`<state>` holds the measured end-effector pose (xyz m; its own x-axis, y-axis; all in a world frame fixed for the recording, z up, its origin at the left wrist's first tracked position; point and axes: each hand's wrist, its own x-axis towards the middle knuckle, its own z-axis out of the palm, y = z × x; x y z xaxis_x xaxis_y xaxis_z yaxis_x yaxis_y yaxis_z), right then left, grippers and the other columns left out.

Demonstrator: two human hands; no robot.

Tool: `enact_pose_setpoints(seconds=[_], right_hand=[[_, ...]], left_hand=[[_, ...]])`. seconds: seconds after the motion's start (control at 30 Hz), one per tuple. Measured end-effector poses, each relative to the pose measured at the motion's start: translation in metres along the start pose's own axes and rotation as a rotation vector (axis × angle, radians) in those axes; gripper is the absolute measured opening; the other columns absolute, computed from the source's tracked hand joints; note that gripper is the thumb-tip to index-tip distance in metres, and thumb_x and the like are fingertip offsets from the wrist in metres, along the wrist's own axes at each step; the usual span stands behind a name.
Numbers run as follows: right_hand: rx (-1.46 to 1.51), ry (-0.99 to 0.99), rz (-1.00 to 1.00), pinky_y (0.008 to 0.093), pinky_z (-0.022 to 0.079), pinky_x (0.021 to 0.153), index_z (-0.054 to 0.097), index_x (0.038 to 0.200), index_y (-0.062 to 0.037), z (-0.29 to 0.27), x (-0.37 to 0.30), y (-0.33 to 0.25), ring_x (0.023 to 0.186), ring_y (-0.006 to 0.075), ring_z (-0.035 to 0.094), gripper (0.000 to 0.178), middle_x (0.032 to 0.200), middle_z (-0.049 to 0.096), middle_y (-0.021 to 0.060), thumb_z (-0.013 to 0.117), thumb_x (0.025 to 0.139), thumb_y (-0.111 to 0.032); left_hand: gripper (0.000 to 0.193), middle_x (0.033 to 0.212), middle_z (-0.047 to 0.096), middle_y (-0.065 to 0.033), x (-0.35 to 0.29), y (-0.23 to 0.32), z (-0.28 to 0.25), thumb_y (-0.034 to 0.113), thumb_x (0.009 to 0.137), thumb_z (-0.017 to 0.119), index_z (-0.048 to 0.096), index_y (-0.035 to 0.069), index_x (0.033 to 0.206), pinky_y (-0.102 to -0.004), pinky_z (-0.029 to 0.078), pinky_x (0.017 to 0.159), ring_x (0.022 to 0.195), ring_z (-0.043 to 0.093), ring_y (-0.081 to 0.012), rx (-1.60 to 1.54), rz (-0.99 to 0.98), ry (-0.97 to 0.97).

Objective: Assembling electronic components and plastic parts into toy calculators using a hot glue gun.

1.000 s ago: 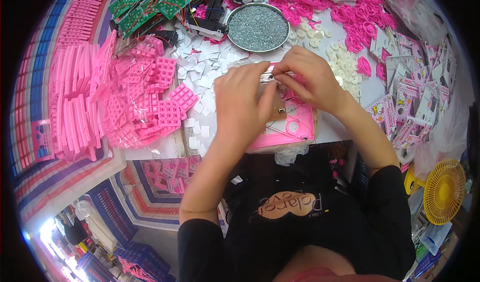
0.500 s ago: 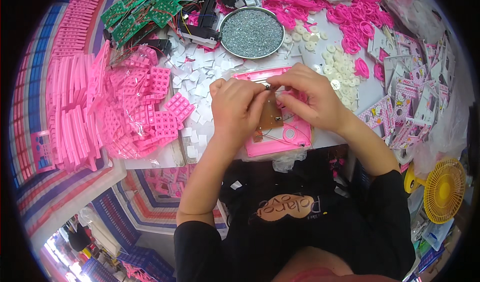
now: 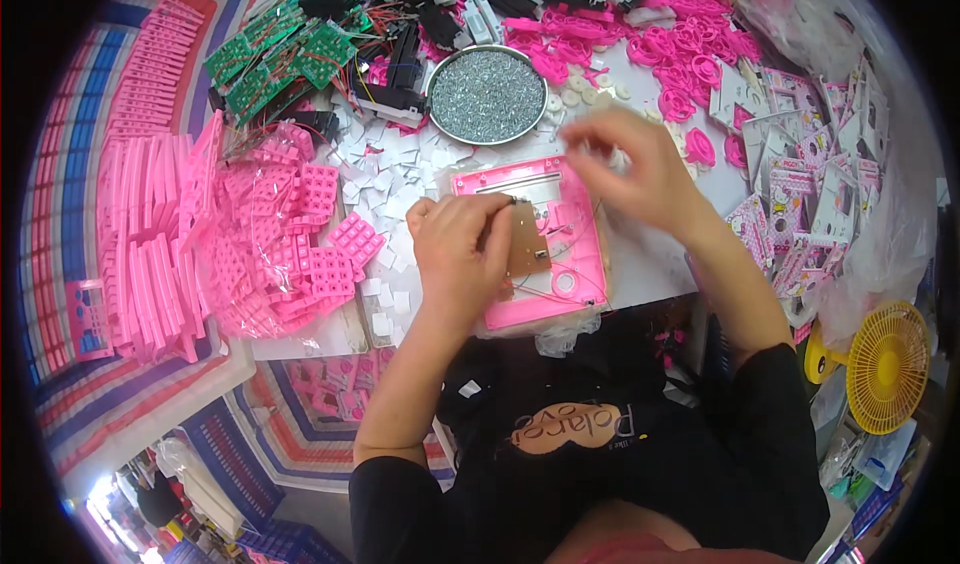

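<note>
A pink plastic casing [image 3: 592, 254] lies open on the worktable, with thin wires running across its lower part. Over its left side rests a brown circuit board [image 3: 528, 244]. My left hand [image 3: 455, 249] is closed at the board's upper left edge, thumb and fingertips pinching near a small dark part. Beyond the casing's upper right corner, my right hand [image 3: 640, 174] hovers off it, slightly blurred. Its thumb stands apart from the bent fingers, and I see nothing between them.
Behind the casing stands a round dish of small screws [image 3: 488, 94]. White paper pieces [image 3: 385, 169] and pink keypads [image 3: 330, 229] lie to the left, green circuit boards [image 3: 285, 59] farther back. Pink rings [image 3: 690, 64], printed panels [image 3: 790, 184] and a yellow fan [image 3: 888, 369] are at the right.
My right hand has left the board and casing and moved up and to the right. My left hand stays at the board's edge. The whole view has shifted slightly.
</note>
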<state>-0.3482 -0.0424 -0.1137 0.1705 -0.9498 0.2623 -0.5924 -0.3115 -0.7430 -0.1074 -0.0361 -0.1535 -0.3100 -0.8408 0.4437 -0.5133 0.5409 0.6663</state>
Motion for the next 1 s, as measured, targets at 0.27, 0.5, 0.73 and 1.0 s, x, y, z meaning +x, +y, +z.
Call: enact_pose_setpoints(seconds=[0.27, 0.5, 0.73, 1.0], right_hand=[[-0.843, 0.226, 0.149, 0.0499, 0.057, 0.082, 0.063, 0.102, -0.0007, 0.061, 0.211, 0.108, 0.096, 0.0403, 0.07, 0.018, 0.099, 0.072, 0.025, 0.06, 0.086, -0.009], [-0.78, 0.371, -0.071, 0.0397, 0.054, 0.079, 0.052, 0.133, -0.0009, 0.042, 0.19, 0.065, 0.096, 0.0262, 0.065, 0.042, 0.107, 0.068, 0.0135, 0.063, 0.094, -0.011], [-0.252, -0.188, -0.359, 0.0413, 0.052, 0.086, 0.062, 0.126, -0.0081, -0.003, -0.007, -0.051, 0.102, 0.0312, 0.058, 0.053, 0.104, 0.064, 0.0122, 0.076, 0.075, -0.005], [-0.074, -0.217, -0.181, 0.0413, 0.051, 0.09, 0.06, 0.131, -0.0022, 0.031, -0.017, -0.024, 0.105, 0.0323, 0.059, 0.063, 0.115, 0.065, 0.0131, 0.082, 0.073, -0.013]], left_hand=[[0.006, 0.074, 0.066, -0.0021, 0.0, -0.003, 0.0, 0.007, 0.085, 0.075, 0.072, 0.007, 0.09, -0.0322, 0.036, 0.08, 0.062, 0.056, -0.0138, -0.036, -0.072, 0.029], [0.006, 0.077, 0.068, -0.002, -0.003, -0.01, 0.001, 0.008, 0.085, 0.076, 0.072, 0.007, 0.09, -0.0323, 0.037, 0.08, 0.065, 0.057, -0.0137, -0.046, -0.043, 0.077], [0.007, 0.081, 0.07, -0.0043, -0.008, -0.023, -0.004, 0.012, 0.084, 0.076, 0.072, 0.008, 0.088, -0.0353, 0.041, 0.081, 0.07, 0.06, -0.0188, -0.27, -0.308, 0.044], [0.008, 0.084, 0.071, -0.0042, 0.012, -0.026, -0.017, 0.009, 0.083, 0.077, 0.074, 0.007, 0.091, -0.034, 0.042, 0.081, 0.074, 0.061, -0.0194, -0.04, 0.048, -0.093]])
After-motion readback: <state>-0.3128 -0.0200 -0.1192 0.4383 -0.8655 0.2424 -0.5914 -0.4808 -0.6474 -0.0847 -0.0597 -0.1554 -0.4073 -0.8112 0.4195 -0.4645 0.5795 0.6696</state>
